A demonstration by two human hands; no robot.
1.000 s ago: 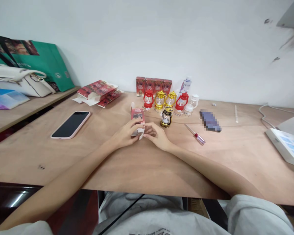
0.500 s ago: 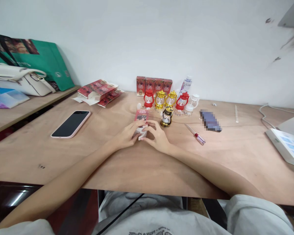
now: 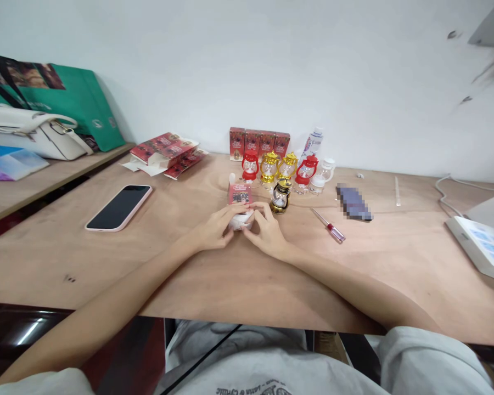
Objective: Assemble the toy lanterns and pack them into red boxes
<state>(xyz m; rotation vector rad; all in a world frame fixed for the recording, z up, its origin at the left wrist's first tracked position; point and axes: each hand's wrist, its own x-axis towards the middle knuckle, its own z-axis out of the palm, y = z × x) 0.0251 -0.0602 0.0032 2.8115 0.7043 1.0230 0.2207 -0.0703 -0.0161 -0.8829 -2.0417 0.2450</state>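
Note:
Between my two hands lies a small red cardboard box [image 3: 239, 195], its white end flaps turned toward me and its far flap sticking up. My left hand [image 3: 216, 228] grips the box's left side, fingers over the top and thumb near the flaps. From the right, my right hand [image 3: 267, 230] holds the same box, with thumb and fingers at the white flaps. Just beyond my right hand stands a black and gold mini lantern [image 3: 280, 196]. Behind it are red lanterns [image 3: 250, 165], gold lanterns [image 3: 269, 168] and a white lantern [image 3: 323, 174].
Several upright red boxes [image 3: 259, 142] and a bottle [image 3: 313, 144] stand by the wall. Flattened boxes [image 3: 167, 153] are piled at back left. A phone [image 3: 119, 208] lies left; a screwdriver [image 3: 329, 225] and a blurred dark object [image 3: 354, 202] lie right. Bags [image 3: 37, 134] sit far left.
The white flaps at the box's near end have been folded inward and now look flatter. My fingers have shifted slightly around that end; the other things have stayed in place.

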